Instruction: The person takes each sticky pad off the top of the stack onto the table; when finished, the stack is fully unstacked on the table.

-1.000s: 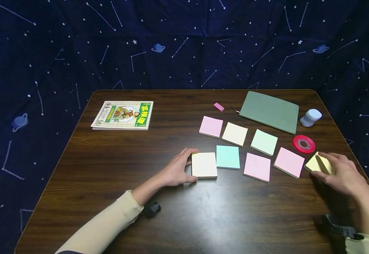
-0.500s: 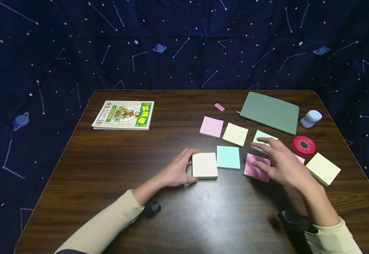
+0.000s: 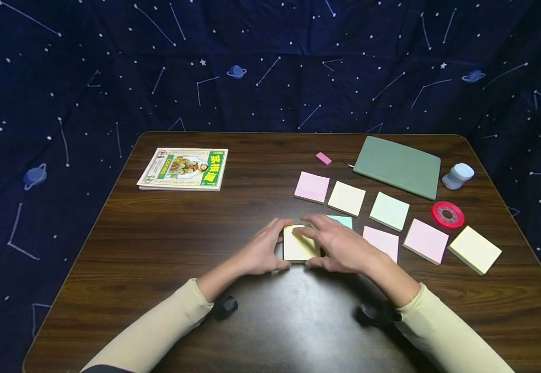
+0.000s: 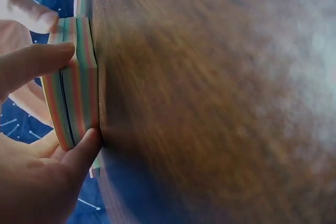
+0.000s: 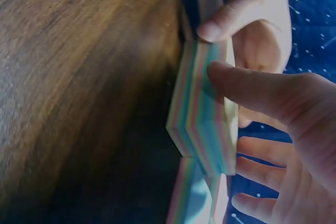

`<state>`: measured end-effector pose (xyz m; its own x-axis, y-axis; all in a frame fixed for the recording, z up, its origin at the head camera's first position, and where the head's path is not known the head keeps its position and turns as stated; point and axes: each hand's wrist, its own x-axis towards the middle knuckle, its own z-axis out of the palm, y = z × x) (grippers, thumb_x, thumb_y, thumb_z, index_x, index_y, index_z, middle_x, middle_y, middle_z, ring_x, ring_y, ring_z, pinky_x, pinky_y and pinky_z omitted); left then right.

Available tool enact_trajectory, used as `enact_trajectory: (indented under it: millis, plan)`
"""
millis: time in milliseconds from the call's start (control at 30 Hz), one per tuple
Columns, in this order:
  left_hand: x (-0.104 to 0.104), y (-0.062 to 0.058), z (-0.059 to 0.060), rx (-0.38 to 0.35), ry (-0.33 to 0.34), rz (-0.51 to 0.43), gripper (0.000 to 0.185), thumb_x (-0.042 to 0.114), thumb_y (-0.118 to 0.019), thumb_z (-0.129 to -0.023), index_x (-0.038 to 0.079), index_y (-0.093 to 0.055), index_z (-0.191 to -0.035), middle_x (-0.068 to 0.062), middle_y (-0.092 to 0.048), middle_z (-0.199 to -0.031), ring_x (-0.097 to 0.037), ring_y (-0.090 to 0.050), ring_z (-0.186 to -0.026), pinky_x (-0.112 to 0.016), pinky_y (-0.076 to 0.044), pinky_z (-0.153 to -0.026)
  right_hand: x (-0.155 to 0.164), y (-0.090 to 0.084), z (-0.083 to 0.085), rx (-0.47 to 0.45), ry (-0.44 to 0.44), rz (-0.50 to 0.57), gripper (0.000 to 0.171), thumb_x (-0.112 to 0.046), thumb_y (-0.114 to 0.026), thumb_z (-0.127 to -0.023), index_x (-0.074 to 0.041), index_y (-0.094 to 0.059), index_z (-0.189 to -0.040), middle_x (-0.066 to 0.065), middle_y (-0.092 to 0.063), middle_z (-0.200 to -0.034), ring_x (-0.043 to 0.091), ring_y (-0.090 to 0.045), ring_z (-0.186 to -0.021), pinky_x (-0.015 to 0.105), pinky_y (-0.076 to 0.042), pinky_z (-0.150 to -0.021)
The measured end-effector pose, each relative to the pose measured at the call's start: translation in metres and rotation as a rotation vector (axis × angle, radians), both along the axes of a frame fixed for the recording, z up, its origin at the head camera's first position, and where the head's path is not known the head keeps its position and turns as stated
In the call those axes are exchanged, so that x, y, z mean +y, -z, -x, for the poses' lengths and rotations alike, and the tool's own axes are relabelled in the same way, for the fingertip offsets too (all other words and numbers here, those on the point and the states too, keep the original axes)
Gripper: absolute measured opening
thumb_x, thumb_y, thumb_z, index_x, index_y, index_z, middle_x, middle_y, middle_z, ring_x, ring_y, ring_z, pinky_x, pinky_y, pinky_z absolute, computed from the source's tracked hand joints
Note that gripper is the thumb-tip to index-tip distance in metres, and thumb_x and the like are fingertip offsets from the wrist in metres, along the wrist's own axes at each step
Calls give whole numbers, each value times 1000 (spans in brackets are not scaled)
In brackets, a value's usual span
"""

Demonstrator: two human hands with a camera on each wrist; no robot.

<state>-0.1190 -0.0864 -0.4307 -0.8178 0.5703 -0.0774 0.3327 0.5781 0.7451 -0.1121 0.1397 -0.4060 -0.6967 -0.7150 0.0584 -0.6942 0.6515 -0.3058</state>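
The thick pad (image 3: 298, 244) lay flat on the table (image 3: 167, 248), near its middle and just left of the blue pad (image 3: 343, 220). Its edge showed bands of several colours in the wrist views (image 4: 79, 85). The left hand (image 3: 262, 251) held it from the left, thumb on the near edge and fingers curled to the far edge. The right hand (image 3: 340, 246) had its fingers spread loosely over the top, the fingertips (image 3: 304, 231) touching the upper sheet and the thumb at the near right corner; it pinched nothing that could be seen.

The step in hand looked like steadying the pad while getting hold of a top sheet or layer. The next move would seem to call for a fingertip catching one edge and lifting while the left hand kept the block down.

Further right lay pink pads (image 3: 425, 240), yellow ones (image 3: 474, 249), a green one (image 3: 389, 211), a red tape roll (image 3: 447, 214), a grey notebook (image 3: 397, 166) and, far left, a booklet (image 3: 183, 168).
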Motion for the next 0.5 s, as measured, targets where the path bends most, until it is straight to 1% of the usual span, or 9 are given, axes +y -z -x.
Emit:
enact_trajectory:
  millis: [100, 167, 367, 500]
  plan:
    - [0, 0, 0, 9, 2, 6, 92, 6, -88, -66, 6, -39, -144, -9, -50, -130, -30, -61, -113, -38, -49, -99, -6, 4, 4, -8, -35, 8, 74, -38, -83, -77, -13, -54, -140, 13, -47, -142, 28, -48, -126, 45, -41, -107]
    - [0, 0, 1, 13, 2, 6, 92, 6, -88, -66, 7, -39, -144, -8, -50, -130, -28, -60, -113, -37, -48, -99, -10, 6, 6, -15, -48, 15, 76, -36, -84, -75, -13, -53, -141, 12, -48, -139, 27, -50, -122, 44, -43, -105]
    - [0, 0, 1, 18, 4, 5, 92, 4, -87, -64, 6, -40, -143, -8, -50, -129, -26, -57, -116, -34, -48, -99, -14, 8, 7, -23, -38, 12, 78, -33, -85, -73, -15, -51, -141, 10, -51, -132, 24, -56, -108, 40, -50, -96]
    - [1, 0, 1, 18, 6, 6, 92, 3, -87, -64, 6, -40, -143, -8, -50, -129, -25, -56, -116, -32, -48, -99, -13, 7, 7, -24, -35, 11, 77, -33, -85, -73, -15, -53, -140, 9, -51, -131, 23, -55, -106, 40, -50, -95]
